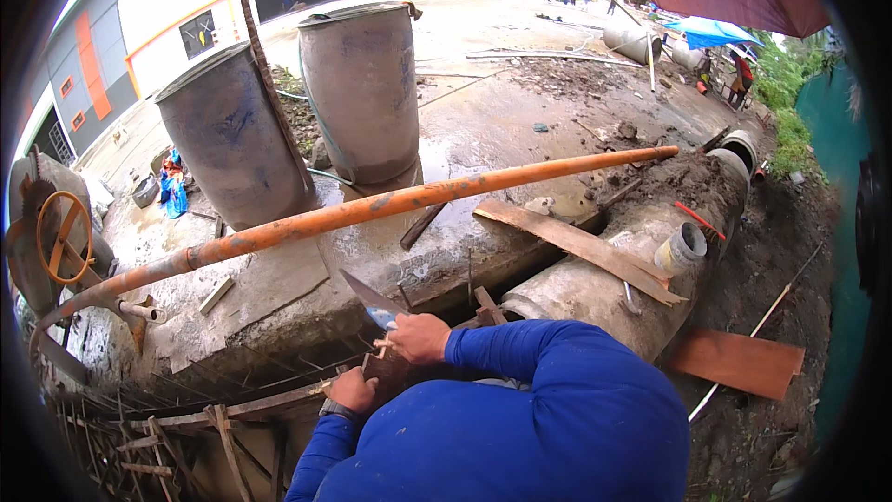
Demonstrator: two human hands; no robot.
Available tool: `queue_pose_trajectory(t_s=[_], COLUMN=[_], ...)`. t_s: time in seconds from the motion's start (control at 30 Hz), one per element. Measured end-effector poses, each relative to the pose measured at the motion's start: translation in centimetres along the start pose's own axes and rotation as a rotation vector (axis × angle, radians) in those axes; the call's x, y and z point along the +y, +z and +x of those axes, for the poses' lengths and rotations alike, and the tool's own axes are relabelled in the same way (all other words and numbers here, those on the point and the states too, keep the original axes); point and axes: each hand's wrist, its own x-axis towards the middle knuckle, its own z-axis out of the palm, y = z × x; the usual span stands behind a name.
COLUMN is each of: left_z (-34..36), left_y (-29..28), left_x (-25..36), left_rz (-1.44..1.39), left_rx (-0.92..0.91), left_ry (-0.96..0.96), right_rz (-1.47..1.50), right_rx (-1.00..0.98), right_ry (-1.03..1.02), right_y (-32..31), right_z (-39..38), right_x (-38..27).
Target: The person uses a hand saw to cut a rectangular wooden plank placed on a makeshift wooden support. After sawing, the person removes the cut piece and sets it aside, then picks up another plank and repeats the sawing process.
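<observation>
My right hand [420, 339] is closed at the wide end of what looks like a handsaw [367, 297]. Its tapered metal blade points up and to the left, with a blue patch near my fingers. Just below and to the left, my left hand [354, 390] is curled around a thin piece of wood [327, 387], partly covered by the fingers. A short pale wood end [382, 346] shows beside my right hand. Both hands are over the edge of a concrete slab [279, 316], above curved wooden formwork [265, 403].
A long orange pipe [437, 192] crosses in front, beyond which stand two large grey drums [360, 93] [232, 139]. At right, a concrete pipe [585, 293] carries a plank [576, 246] and a bucket [681, 249]. Thin bars stick up along the slab edge. A orange-rimmed wheel [65, 237] stands at left.
</observation>
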Motion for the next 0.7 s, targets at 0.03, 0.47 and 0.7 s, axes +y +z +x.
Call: queue_pose_trajectory(t_s=[0.03, 0.47, 0.7], left_z=[1.4, 0.3, 1.1], left_y=[2.0, 8.2, 13.4], left_x=[-2.4, -11.8, -13.5], left_rz=[-0.068, 0.060, 0.104], left_rx=[-0.012, -0.376, -0.415], left_ry=[-0.008, -0.063, -0.037], right_rz=[0.007, -0.002, -0.031], right_rx=[0.072, 0.622, 0.779], right_ry=[0.043, 0.753, 1.065], right_y=[-0.9, -4.5, -5.8], right_z=[-0.8, -19.8, -33.1], right_x=[0.6, 13.4, 20.3])
